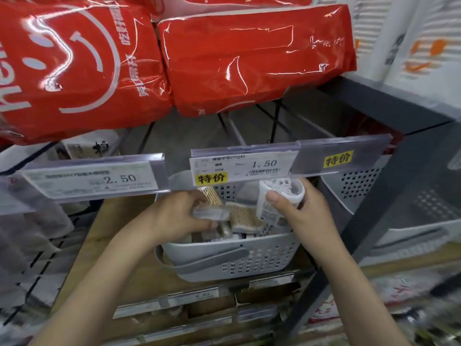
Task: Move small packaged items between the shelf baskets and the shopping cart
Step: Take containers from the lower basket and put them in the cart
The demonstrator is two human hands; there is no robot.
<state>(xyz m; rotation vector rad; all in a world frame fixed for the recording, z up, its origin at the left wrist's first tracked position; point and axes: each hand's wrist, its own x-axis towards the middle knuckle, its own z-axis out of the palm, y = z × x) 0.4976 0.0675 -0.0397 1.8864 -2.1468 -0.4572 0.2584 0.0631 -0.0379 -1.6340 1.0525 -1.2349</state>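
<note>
A white perforated basket (252,258) with a grey handle stands on the wooden shelf, holding several small packs of cotton swabs and toothpicks (245,217). Over the basket's left side, my left hand (179,213) grips a small clear flat box (212,213). My right hand (304,213) holds a round clear tub with a white label (279,198) above the basket's right side, thumb across its front. No shopping cart is in view.
Price strips marked 2.50 (94,181) and 1.50 (239,166) hang just above the basket. Big red packs (249,56) fill the shelf overhead. A second white basket (361,186) sits to the right behind a grey shelf post (389,196).
</note>
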